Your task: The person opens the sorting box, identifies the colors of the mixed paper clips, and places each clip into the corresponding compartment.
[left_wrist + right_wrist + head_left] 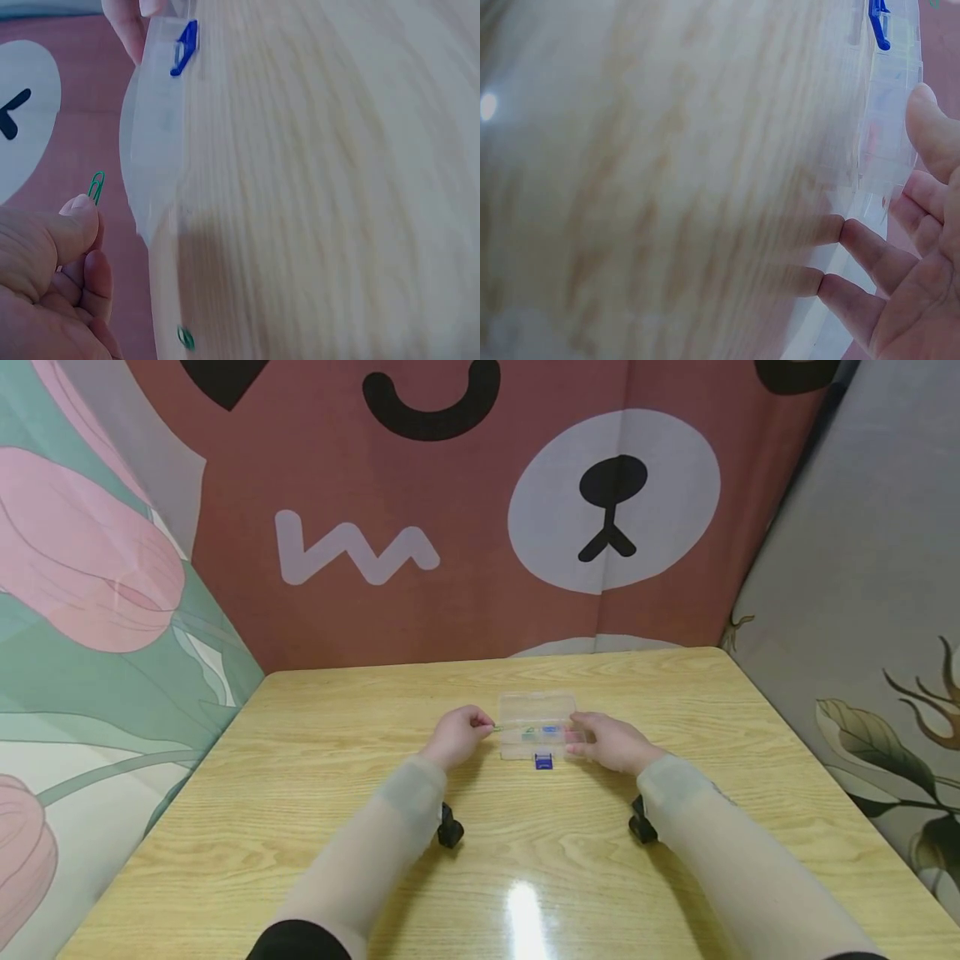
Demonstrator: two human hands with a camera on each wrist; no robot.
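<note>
A clear plastic box [517,752] with its lid [537,705] raised stands toward the back of the table. A blue latch [543,762] sits on its front. Small green pieces [529,732], blue pieces [551,729] and pinkish ones show in its compartments. At the box's left end, my left hand [459,733] pinches a green paper clip [96,186] between thumb and forefinger. My right hand [611,742] grips the box's right end, thumb at the front and forefinger behind. Its lower fingers [855,304] rest on the table.
The wood-grain table [337,793] ends at a hanging cloth [450,618] with a bear print. A small green oval shape [185,337] shows on the tabletop in the left wrist view. Black wrist cameras [450,828] hang under both forearms.
</note>
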